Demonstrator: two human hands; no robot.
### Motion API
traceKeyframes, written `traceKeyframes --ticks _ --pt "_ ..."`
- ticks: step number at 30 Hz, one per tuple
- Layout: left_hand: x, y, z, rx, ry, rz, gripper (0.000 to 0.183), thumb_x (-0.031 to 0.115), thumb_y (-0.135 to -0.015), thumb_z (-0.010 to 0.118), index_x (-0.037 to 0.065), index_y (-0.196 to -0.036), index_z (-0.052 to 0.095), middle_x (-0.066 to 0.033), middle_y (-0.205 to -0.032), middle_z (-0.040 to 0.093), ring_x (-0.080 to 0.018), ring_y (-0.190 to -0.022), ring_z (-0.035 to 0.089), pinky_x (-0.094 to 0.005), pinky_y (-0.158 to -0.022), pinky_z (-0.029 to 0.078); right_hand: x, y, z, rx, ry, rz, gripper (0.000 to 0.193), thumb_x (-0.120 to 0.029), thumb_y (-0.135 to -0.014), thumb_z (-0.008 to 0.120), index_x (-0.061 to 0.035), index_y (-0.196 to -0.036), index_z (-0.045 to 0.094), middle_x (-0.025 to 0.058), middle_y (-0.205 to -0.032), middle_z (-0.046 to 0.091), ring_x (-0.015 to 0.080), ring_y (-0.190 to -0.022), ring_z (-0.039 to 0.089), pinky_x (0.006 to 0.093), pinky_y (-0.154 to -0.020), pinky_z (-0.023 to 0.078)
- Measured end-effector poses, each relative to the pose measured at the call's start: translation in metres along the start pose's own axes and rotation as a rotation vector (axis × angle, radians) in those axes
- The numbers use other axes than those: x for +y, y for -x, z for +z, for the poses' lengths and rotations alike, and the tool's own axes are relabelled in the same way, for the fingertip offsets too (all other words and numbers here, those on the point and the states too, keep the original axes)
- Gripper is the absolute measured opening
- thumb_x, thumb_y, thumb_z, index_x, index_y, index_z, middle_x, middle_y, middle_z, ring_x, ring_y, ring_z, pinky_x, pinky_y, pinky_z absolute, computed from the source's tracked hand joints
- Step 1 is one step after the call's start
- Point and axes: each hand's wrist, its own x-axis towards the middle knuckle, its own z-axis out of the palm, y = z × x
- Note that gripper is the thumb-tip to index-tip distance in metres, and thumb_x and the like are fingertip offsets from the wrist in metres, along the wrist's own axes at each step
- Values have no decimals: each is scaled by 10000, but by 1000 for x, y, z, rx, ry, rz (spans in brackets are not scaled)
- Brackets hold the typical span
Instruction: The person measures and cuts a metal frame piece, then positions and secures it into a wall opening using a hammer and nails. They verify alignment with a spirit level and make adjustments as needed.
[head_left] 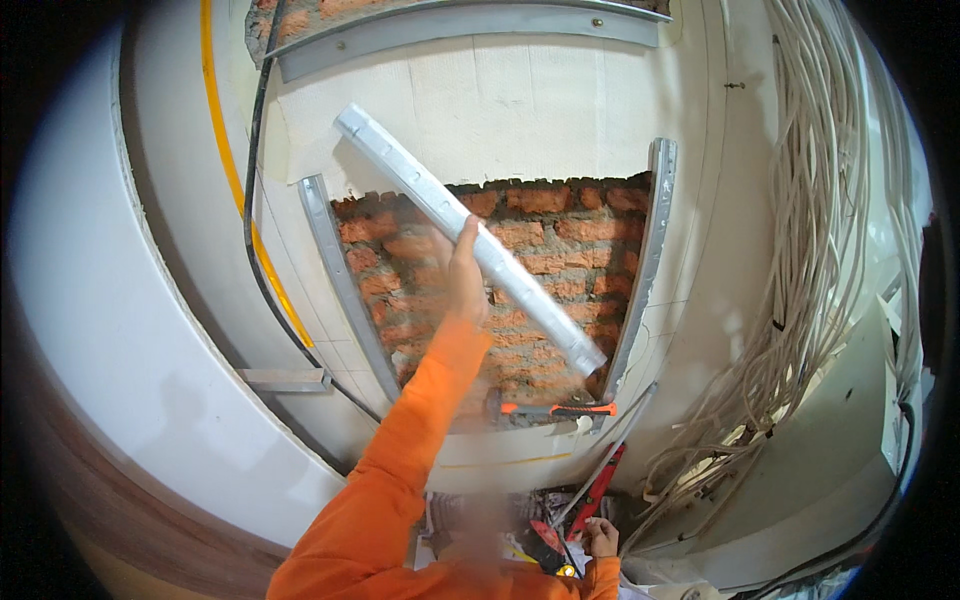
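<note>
My left hand (466,280) is raised in front of the wall and closed around the middle of a metal profile (520,283). The profile slants from upper left to lower right across an exposed brick patch (540,235). Low on the right, my right hand (600,538) has its fingers curled; what they hold, if anything, I cannot make out. It is near a red spirit level (597,492). A hammer (565,409) with an orange and black handle lies at the lower edge of the brick patch.
Metal profiles are fixed left (345,270) and right (648,240) of the bricks, and another profile (460,35) spans above. Bundled pale cables (815,200) hang at the right. A black cable (252,220) and an orange strip (222,130) run down the left, beside a white panel (130,330).
</note>
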Motion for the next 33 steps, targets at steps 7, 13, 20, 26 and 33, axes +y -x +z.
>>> traceKeyframes --ticks 7,13,20,26,33 --pt "-1 -5 -21 -26 10 -77 790 395 -1018 548 25 -1557 104 -165 -1293 496 -236 -1154 509 -378 -1003 447 -3 -5 -1 -49 49 136 102 -61 -942 557 -1 -974 633 81 -709 647 171 -534 624 301 -456 458" --pt "-11 -31 -7 142 219 72 587 338 -1046 510 79 -1478 207 -164 -1353 491 -245 -1201 499 -390 -1048 411 12 -12 2 -91 75 84 106 -88 -956 561 -11 -950 633 66 -711 646 142 -473 562 270 -389 398" --pt "-10 -57 32 35 655 -153 666 126 -937 697 121 -1459 283 -112 -1482 386 -278 -1339 394 -573 -1173 236 4 -8 6 -88 118 69 184 -202 -997 548 -55 -938 642 118 -606 664 109 -353 426 266 -349 307" --pt "-19 -67 36 71 705 -284 848 186 -918 730 132 -1551 168 -125 -1578 253 -315 -1458 254 -542 -1218 119 0 -5 4 -70 95 94 150 -156 -978 538 -41 -952 630 102 -631 657 104 -374 446 255 -345 303" --pt "-29 -61 28 -22 640 -205 1044 125 -888 755 142 -1585 -23 -136 -1613 203 -333 -1478 241 -524 -1215 170 -17 -2 9 -115 82 130 102 -140 -968 527 -66 -977 597 107 -637 650 111 -395 467 258 -351 297"
